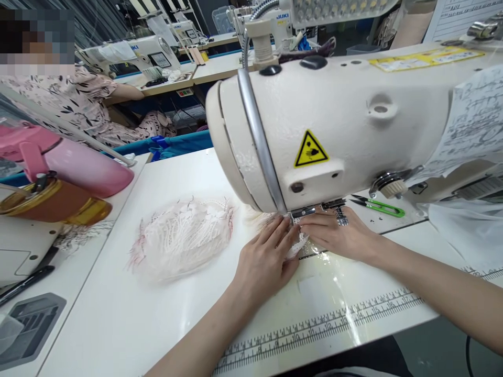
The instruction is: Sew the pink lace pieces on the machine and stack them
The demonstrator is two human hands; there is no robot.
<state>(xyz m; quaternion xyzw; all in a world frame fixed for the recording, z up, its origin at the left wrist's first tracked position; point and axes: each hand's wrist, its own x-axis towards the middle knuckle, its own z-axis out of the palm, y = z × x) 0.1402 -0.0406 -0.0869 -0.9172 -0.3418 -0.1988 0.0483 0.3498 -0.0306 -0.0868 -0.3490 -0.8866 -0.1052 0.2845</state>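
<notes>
Hands: both lie flat on the white bench [118, 314], right under the head of the big cream sewing machine [346, 120].
Left hand: the left hand [267, 256] lies palm down with its fingers spread out. The fingertips press on a small piece of white lace cloth [297, 242]. It is not closed around anything.
Right hand: the right hand [338, 233] lies flat too. Its fingers point left and press the same lace cloth just beside the silver presser foot [302, 213]. The fingertips of both hands nearly touch.
Lace cloth: it sits on the bench under the needle end of the machine, mostly hidden by the two hands.
Pile: a soft heap of white and pink lace pieces [183, 238] lies on the bench to the left of the left hand, near it but apart.
Snips: small green thread snips [379, 207] lie on the machine bed behind the right hand.
Sticker: a yellow triangle warning sticker [310, 150] is on the machine's front.
Ruler: a printed measuring tape strip [322, 327] runs along the bench's near edge.
Far left: a pink bottle [74, 162] lies on its side over a brown and gold bottle [55, 201].
Behind: another person in a flowered top [70, 99] sits at another sewing machine.
</notes>
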